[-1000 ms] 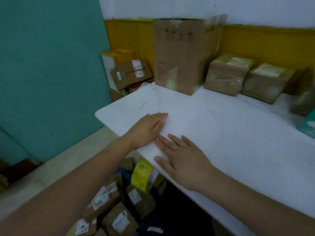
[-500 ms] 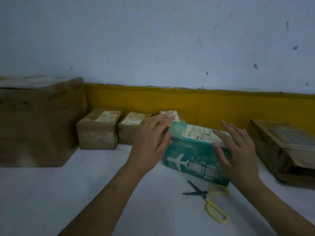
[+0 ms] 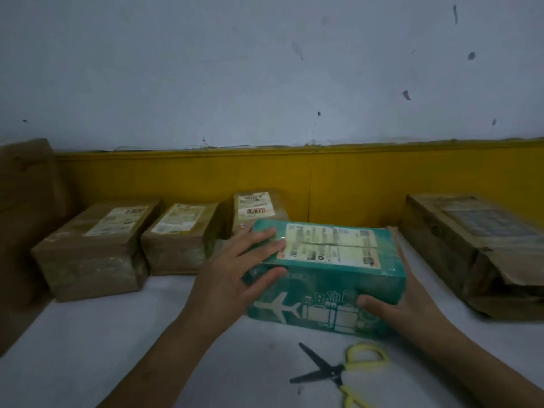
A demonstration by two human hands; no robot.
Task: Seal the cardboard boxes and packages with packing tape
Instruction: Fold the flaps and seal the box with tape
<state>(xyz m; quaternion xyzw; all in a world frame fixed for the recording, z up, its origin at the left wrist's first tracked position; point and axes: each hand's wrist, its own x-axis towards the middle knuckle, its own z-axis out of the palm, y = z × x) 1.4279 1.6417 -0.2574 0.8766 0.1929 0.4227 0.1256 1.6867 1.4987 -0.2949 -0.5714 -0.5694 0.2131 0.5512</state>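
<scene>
Pretty dim in here. Everything's got a cold bluish-grey cast, and I can't see any lamp or window in shot. The light is flat and soft, so shadows are faint: there's just a smudgy dark strip on the desk (image 3: 88, 348) under the teal box (image 3: 323, 290). The shiny tape over its label (image 3: 329, 242) catches a small white glint near the left edge. Nothing's really crisp. The label print is mush, and the scissors (image 3: 329, 372) look soft too. It's a wide lens as well: the yellow band (image 3: 353, 178) on the wall bows toward the sides, and the big brown box (image 3: 23, 216) at the left edge goes dark and smeary.
</scene>
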